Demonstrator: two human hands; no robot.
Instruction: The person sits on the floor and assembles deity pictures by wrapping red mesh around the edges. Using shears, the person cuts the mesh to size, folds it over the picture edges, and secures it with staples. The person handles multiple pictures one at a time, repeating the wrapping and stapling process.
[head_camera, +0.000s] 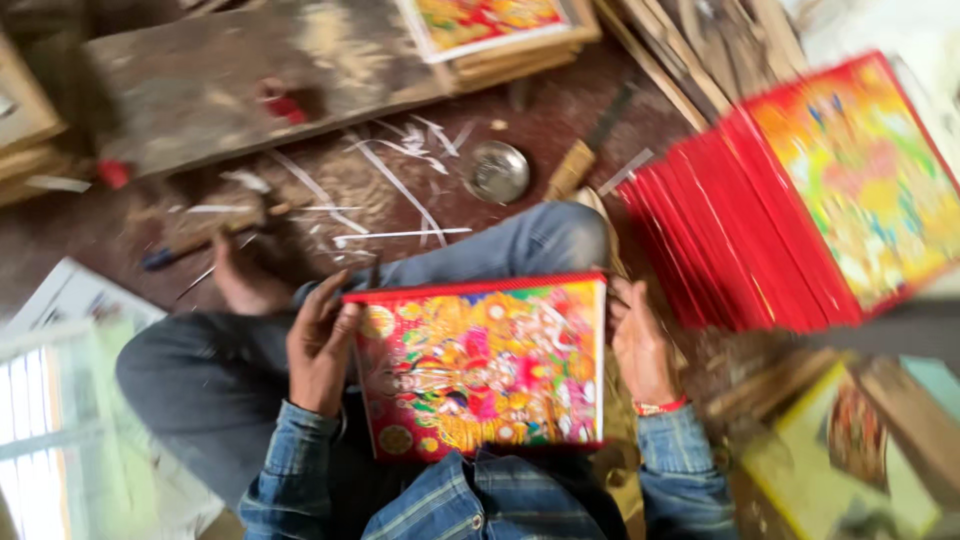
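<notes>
Red-edged colourful picture board (480, 365) flat (on lap).

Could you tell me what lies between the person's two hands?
In the head view, a colourful picture panel with a red border sits between the left hand and right hand, each at a side edge.

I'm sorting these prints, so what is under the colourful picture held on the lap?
Under the red-edged picture held by the left hand and right hand are the person's jeans and denim shirt. Anything directly beneath it is covered.
</notes>
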